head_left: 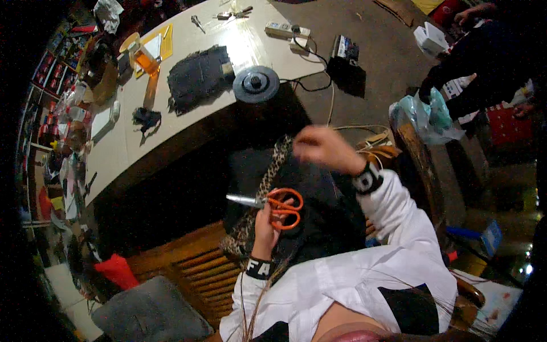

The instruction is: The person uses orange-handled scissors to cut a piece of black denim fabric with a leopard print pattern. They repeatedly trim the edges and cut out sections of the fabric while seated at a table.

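My left hand [264,229] is closed on a pair of scissors [285,224] with orange handles. The metal blades point left across a leopard-print fabric strip [266,181], and whether the hand also grips the strip is hard to see. Up and to the right, my right hand [323,149] is curled and slightly blurred, its fingertips at the strip's upper end. The strip slants down over dark cloth [336,199] on my lap, and its lower end lies bunched by the bench.
Ahead stands a pale table [142,122] with a black fabric piece [196,80], a round dark disc [256,84], a power strip [288,31] and an orange-liquid container [146,61]. A grey cushion [151,313] lies on the slatted bench [199,279]. Another person [484,62] is at far right.
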`<act>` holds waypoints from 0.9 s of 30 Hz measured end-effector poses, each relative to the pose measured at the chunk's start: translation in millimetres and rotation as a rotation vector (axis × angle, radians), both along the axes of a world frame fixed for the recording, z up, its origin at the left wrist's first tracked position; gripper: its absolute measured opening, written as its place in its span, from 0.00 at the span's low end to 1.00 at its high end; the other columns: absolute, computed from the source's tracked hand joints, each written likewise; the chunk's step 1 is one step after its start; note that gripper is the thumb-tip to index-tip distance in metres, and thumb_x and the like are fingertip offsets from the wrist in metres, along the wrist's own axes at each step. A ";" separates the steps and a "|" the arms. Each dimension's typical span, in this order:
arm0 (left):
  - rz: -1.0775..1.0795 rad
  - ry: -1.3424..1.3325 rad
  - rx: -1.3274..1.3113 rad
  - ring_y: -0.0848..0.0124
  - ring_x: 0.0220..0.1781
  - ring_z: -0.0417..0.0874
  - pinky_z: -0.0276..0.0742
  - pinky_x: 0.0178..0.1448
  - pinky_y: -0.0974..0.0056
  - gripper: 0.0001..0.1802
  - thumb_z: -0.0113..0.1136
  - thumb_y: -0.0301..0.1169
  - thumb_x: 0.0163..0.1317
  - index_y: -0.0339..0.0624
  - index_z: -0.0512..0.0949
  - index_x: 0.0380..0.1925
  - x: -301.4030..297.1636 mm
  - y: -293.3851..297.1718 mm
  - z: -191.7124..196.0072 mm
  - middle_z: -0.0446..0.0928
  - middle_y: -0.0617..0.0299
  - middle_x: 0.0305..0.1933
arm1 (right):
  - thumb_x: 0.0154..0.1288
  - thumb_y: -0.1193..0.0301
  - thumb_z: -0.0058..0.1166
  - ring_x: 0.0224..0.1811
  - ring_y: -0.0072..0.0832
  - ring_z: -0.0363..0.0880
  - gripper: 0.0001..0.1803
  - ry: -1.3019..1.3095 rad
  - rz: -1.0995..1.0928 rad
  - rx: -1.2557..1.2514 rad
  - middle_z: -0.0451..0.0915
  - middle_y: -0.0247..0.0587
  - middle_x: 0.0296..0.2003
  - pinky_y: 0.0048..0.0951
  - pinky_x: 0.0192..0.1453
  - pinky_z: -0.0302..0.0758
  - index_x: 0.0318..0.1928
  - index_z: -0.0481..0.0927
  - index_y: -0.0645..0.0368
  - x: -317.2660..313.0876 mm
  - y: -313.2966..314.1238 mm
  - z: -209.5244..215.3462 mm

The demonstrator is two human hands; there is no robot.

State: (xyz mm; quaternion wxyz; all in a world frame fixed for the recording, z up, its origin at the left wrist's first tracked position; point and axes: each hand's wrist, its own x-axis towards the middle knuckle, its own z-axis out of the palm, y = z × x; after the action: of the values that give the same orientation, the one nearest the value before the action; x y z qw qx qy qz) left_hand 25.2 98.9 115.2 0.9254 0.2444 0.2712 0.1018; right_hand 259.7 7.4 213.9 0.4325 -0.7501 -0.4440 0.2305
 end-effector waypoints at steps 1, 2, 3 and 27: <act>-0.058 -0.060 0.007 0.57 0.59 0.73 0.75 0.55 0.60 0.26 0.41 0.41 0.71 0.38 0.59 0.63 -1.5 3.1 -8.9 0.70 0.48 0.58 | 0.55 0.65 0.59 0.29 0.31 0.80 0.12 0.064 -0.187 0.081 0.80 0.46 0.26 0.31 0.34 0.75 0.32 0.80 0.63 42.8 11.8 -5.8; -0.073 -0.037 0.000 0.58 0.57 0.75 0.74 0.57 0.57 0.26 0.40 0.41 0.71 0.38 0.59 0.63 4.4 1.5 -1.1 0.71 0.49 0.57 | 0.55 0.66 0.58 0.30 0.31 0.81 0.11 -0.191 -0.275 0.154 0.81 0.44 0.27 0.30 0.34 0.75 0.32 0.80 0.63 97.5 18.4 -18.5; -0.103 -0.055 -0.017 0.58 0.56 0.75 0.74 0.57 0.58 0.26 0.40 0.41 0.71 0.38 0.59 0.63 4.1 3.3 -4.9 0.71 0.50 0.57 | 0.56 0.67 0.57 0.32 0.31 0.81 0.10 -0.238 -0.445 0.193 0.81 0.44 0.28 0.30 0.36 0.75 0.33 0.81 0.62 140.4 28.4 -24.7; -0.214 -0.044 -0.180 0.58 0.53 0.77 0.74 0.57 0.52 0.27 0.43 0.41 0.70 0.36 0.59 0.64 5.2 11.6 -28.7 0.70 0.51 0.57 | 0.35 0.57 0.70 0.43 0.45 0.71 0.32 -0.783 -0.919 0.140 0.73 0.51 0.38 0.41 0.47 0.71 0.38 0.73 0.63 275.1 113.2 -65.5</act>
State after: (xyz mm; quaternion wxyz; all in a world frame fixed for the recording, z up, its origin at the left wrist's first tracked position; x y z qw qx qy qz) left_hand 30.4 110.5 86.5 0.9548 0.1858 0.2315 -0.0170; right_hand 534.8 120.6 148.4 0.3407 -0.8638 -0.2150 -0.3027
